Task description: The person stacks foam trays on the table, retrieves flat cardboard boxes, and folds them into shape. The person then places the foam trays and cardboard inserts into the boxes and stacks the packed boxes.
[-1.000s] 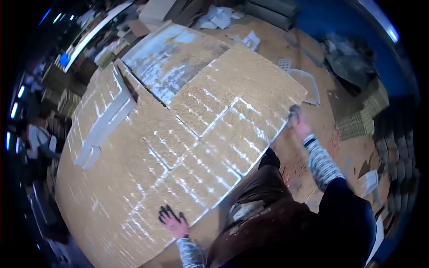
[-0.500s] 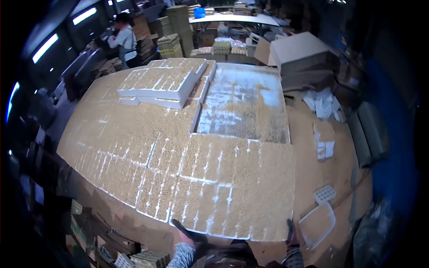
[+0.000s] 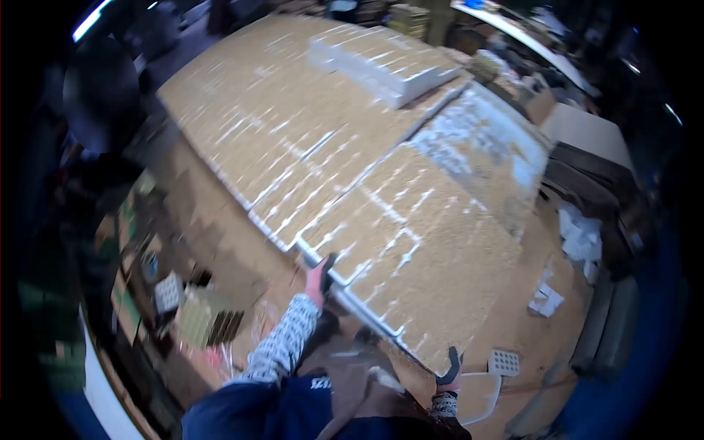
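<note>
We had our left hand (image 3: pixel 319 280) at the near edge of a filled tray (image 3: pixel 400 290), its dark-tipped fingers closed over the white rim, a little in from the corner. Our right hand (image 3: pixel 449 374) was at the same tray's right-hand corner, with a dark finger or thumb standing up beside the rim; we could not tell how firmly it gripped, since the rest was hidden. The tray lay directly in front of us, at the near right of a broad spread of tan, grainy fill (image 3: pixel 249 95) marked with white lines.

Farther back, we saw a white block of trays (image 3: pixel 378 62), topped with the same tan stuff, raised above the spread. To its right was a pale, streaked patch (image 3: pixel 484 136), bordering the tan surface. Just beyond our right hand, on the brown floor (image 3: pixel 506 330), we had a translucent shallow container (image 3: pixel 493 400) and, near it, a white piece with rows of holes (image 3: pixel 504 362). Crumpled white scraps (image 3: pixel 579 233) and dark rolls (image 3: pixel 601 323) lay farther to the right, and a large box (image 3: pixel 587 132) stood behind them. On our left, well apart from the tray, sat a yellowish stack (image 3: pixel 202 319) and another holed piece (image 3: pixel 169 292).
</note>
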The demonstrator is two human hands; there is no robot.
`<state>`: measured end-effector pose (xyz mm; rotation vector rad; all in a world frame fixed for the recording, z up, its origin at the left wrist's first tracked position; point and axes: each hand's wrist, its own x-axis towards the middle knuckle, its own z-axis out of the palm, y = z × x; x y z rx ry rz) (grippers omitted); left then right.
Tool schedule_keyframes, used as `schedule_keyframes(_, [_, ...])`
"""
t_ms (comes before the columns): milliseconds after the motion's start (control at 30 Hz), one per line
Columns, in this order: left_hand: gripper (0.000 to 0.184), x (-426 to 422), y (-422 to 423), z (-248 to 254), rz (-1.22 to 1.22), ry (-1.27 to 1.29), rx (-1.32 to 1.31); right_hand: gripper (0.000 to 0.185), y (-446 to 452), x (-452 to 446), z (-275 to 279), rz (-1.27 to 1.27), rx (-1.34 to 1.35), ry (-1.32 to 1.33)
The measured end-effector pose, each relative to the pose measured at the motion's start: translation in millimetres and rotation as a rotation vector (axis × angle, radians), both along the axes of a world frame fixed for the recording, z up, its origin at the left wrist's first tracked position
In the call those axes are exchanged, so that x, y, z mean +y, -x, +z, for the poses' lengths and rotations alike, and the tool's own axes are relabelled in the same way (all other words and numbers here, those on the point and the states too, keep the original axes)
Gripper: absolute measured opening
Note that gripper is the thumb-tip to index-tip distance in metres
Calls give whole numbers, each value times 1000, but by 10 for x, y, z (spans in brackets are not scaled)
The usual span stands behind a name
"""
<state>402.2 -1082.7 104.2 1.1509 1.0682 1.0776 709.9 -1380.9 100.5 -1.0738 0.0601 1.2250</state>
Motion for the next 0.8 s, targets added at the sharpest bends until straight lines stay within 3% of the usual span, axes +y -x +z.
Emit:
schedule_keyframes(67, [57, -44, -22, 326, 60, 388, 36, 49, 140, 43, 152, -48, -176, 1])
schedule_keyframes(100, [53, -48, 0, 257, 103, 492, -84, 49, 146, -48, 128, -53, -230, 12])
schedule_keyframes(133, [50, -90, 50, 134, 152, 520, -248, 53, 84, -217, 63, -50, -97, 3])
schedule_keyframes(200, [44, -104, 119, 99, 157, 414, -406, 60, 10, -339, -6, -73, 180, -84])
schedule_keyframes(233, [45, -106, 224, 132, 44, 214, -248, 63, -28, -350, -47, -86, 314, -129])
schedule_keyframes(300, [47, -103, 424, 254, -73, -222, 50, 61, -50, -213, 207, 0, 309, -164])
schedule_keyframes(333, [49, 39, 514, 463, -46, -265, 172, 59, 151, 147, 663, 37, 125, -150])
schedule_keyframes(400, [54, 590, 574, 692, 57, -78, 126, 58, 403, 889, 1076, 85, -198, -117])
schedule_keyframes(467, [62, 1270, 898, 256, -26, -445, 406, 58, 641, 1595, 1259, 90, -470, -71])
schedule_keyframes(500, [60, 1622, 999, 196, -31, -346, 313, 59, 761, 1837, 1281, 86, -604, -46])
schedule_keyframes(567, [58, 2415, 1251, -130, -50, -269, 170, 57, 776, 2330, 891, 284, -1164, -68])
schedule_keyframes(600, [60, 2717, 1275, 161, -11, -606, 477, 56, 828, 2668, 861, 332, -1485, -76])
schedule_keyframes(633, [49, 3125, 1245, 291, -35, -172, 63, 55, 881, 3006, 831, 323, -1782, -89])
schedule_keyframes(667, [41, 3534, 1215, 422, 116, 237, -384, 55, 1106, 3420, 837, 238, -1449, -70])
schedule_keyframes(700, [38, 3907, 1231, 561, 135, 355, -610, 51, 1200, 3698, 861, 348, -1695, -55])
schedule_keyframes(733, [44, 4361, 1373, 357, 203, 372, -497, 48, 1295, 3976, 887, 427, -1944, -56])
schedule_keyframes(767, [50, 4675, 1510, 491, 223, 432, -251, 53, 1370, 4374, 758, 404, -1527, -16])
schedule_keyframes(800, [53, 5017, 1678, 479, 195, 336, -134, 57, 1491, 4804, 725, 283, -1123, 20])
